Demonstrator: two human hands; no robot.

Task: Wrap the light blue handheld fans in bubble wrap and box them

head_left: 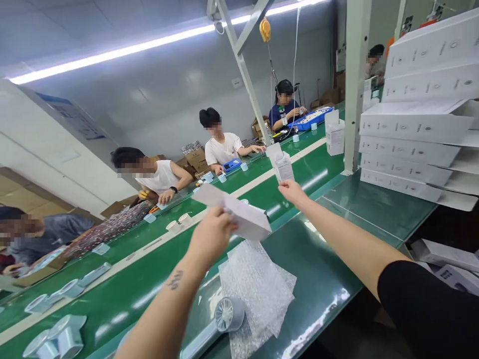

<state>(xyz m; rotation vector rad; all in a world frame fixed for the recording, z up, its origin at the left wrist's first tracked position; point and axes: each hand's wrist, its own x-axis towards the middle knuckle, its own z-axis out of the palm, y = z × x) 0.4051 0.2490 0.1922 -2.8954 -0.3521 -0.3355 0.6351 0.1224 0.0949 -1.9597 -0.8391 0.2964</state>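
My left hand [213, 232] grips a white carton [251, 219] with its end flap sticking out to the left, held above the work table. Stretched out over the green conveyor belt, my right hand [294, 193] has its fingers closed on the lower part of a second white carton [285, 168]. That carton is upright and slightly tilted, its top flap raised. Below my left hand lie overlapping bubble-wrap bags [262, 286] on the table. A light-blue plastic part with a round cup-shaped head [231, 314] and a long handle rests beside them, partly on the bags.
Flat white cartons [400, 149] are stacked high at the right, behind a white post [354, 89]. Another open carton [334, 133] stands on the belt. Light-blue parts [56, 336] sit on the belt at lower left. Several co-workers sit along the far side, near a blue tray [312, 118].
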